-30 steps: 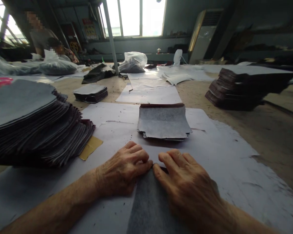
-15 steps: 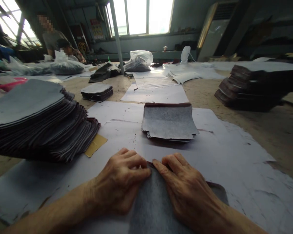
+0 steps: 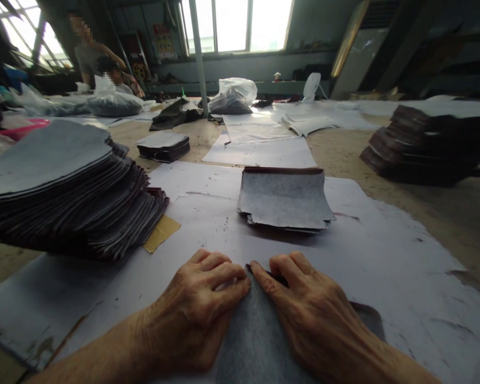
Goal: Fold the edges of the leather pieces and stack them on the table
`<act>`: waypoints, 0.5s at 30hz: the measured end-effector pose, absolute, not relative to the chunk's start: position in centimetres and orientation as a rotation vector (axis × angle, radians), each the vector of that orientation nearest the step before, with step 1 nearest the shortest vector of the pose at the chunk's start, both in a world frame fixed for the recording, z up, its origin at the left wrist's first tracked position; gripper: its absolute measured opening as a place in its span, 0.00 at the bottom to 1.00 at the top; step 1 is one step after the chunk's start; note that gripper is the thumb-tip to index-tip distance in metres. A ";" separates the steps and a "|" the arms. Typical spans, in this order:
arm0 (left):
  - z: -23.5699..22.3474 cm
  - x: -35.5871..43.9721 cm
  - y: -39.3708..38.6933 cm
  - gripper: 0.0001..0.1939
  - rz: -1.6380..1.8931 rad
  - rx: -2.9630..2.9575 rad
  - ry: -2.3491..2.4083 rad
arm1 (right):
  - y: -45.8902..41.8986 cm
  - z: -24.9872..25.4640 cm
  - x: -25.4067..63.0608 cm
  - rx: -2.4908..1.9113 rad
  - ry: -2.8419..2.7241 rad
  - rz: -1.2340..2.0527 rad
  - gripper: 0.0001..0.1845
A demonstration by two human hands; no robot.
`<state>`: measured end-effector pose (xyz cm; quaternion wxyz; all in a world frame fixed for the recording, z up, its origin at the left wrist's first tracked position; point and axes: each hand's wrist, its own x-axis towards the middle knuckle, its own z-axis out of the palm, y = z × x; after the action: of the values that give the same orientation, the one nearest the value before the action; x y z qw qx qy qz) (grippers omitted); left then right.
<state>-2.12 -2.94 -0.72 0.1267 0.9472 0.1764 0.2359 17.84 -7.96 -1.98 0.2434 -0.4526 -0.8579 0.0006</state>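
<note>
A grey sheet with a dark red underside lies on white paper right in front of me. My left hand rests on its left part with fingers curled, pinching the far edge. My right hand presses on its right part, index finger stretched to the same far edge, fingertips of both hands nearly touching. Beyond the hands lies a small pile of folded grey sheets.
A tall fanned stack of grey sheets stands at the left, with a yellow card scrap beside it. A dark stack sits at the right, a small one further back. Two people are at far left; plastic bags and a pole are behind.
Both hands have slid slightly nearer to me along the sheet, and my view has shifted left and lower. The grip on the far edge stays the same.
</note>
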 end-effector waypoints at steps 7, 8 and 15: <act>-0.7 -2.1 -3.1 0.17 0.717 2.769 0.486 | -7.9 -1.9 17.9 -1.294 -2.414 0.014 0.24; -0.7 -2.1 -3.1 0.17 0.707 2.771 0.488 | -7.9 -1.8 17.8 -1.301 -2.434 0.017 0.24; -0.8 -2.2 -3.1 0.17 0.712 2.761 0.508 | -7.6 -1.2 17.8 -1.284 -2.475 0.041 0.18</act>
<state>-2.20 -3.08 -0.83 0.1224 0.9461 0.1742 0.2440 17.76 -7.59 -1.17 0.1755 -0.4533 -0.8738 0.0144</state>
